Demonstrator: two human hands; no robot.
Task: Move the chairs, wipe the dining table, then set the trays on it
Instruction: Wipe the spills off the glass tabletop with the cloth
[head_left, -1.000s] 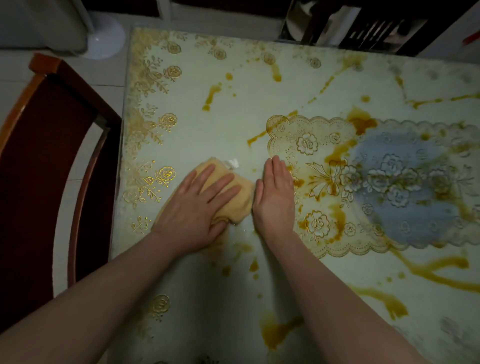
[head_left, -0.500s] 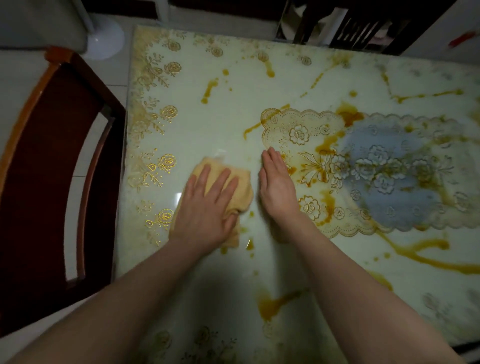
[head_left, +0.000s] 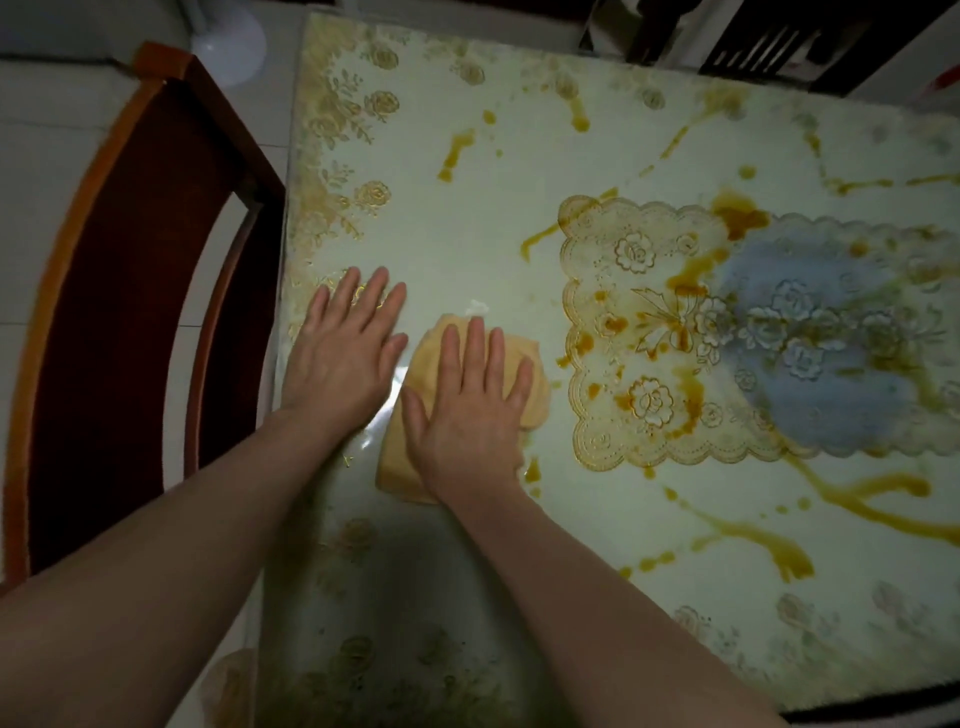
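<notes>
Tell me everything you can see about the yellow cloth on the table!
The yellow cloth looks soft, like a small folded towel, bunched into a thick pad. It lies flat on the table, near its left edge, among brownish sauce smears. The right hand presses on it with straight fingers; the left hand rests beside it on the table.

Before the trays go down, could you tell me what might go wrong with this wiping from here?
1. The cloth under the right hand may smear the brown spills instead of lifting them.
2. Many streaks lie far right; they could be missed.
3. The left hand presses near the table edge beside the chair.
</notes>
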